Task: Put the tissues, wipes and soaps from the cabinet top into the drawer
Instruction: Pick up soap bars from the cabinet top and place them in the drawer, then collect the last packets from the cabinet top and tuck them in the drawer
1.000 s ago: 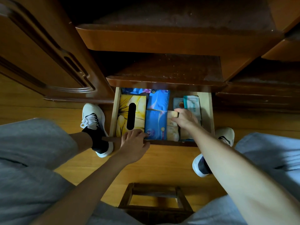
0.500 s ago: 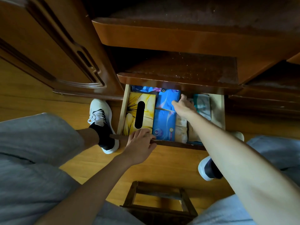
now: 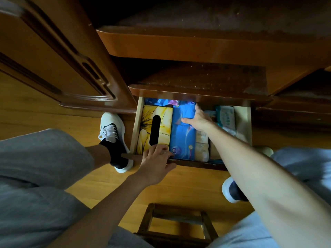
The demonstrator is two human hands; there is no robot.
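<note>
The open wooden drawer sits low under the cabinet. Inside lie a yellow flowered tissue box at the left, a blue tissue pack beside it, another blue pack behind that, beige soap packs, and a white-and-teal wipes pack at the right. My left hand rests on the drawer's front edge, fingers curled over it. My right hand reaches deep into the drawer, fingers pressed against the rear blue pack. The back of the drawer is hidden under the cabinet.
A dark shelf ledge overhangs the drawer. A carved wooden door stands at the left. My shoes rest on the wood floor on either side of the drawer. A small wooden stool is below me.
My right hand has moved from the beige soap packs near the drawer's middle further back to the rear blue pack. My left hand has stayed on the drawer front.
</note>
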